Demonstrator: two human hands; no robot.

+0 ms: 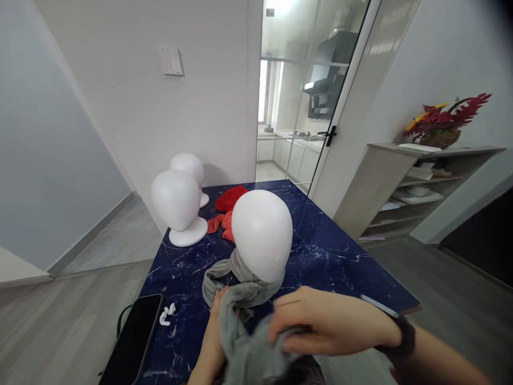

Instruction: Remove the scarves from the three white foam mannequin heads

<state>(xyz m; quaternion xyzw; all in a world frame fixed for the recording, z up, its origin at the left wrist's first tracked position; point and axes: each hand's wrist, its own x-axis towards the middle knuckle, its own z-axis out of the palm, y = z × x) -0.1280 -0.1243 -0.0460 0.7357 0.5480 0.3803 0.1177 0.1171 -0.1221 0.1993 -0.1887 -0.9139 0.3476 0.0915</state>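
A grey scarf (254, 293) is wrapped round the neck of the nearest white foam mannequin head (262, 230), with a loop lying on the table at its left. Its long end hangs over the table's near side toward me. My right hand (300, 321), somewhat blurred, is closed on that loose end, in front of the head and to its right. My left hand (216, 326) lies at the left of the scarf with its fingers against the cloth by the neck; the cloth partly covers them, and they seem to grip it.
Two more white mannequin heads (176, 200) stand at the table's back left. Red cloth (230, 198) and coral cloth (227, 225) lie behind the near head. A phone (134, 337) and white earbuds (166, 314) rest on the dark blue marbled table (332, 262) at left.
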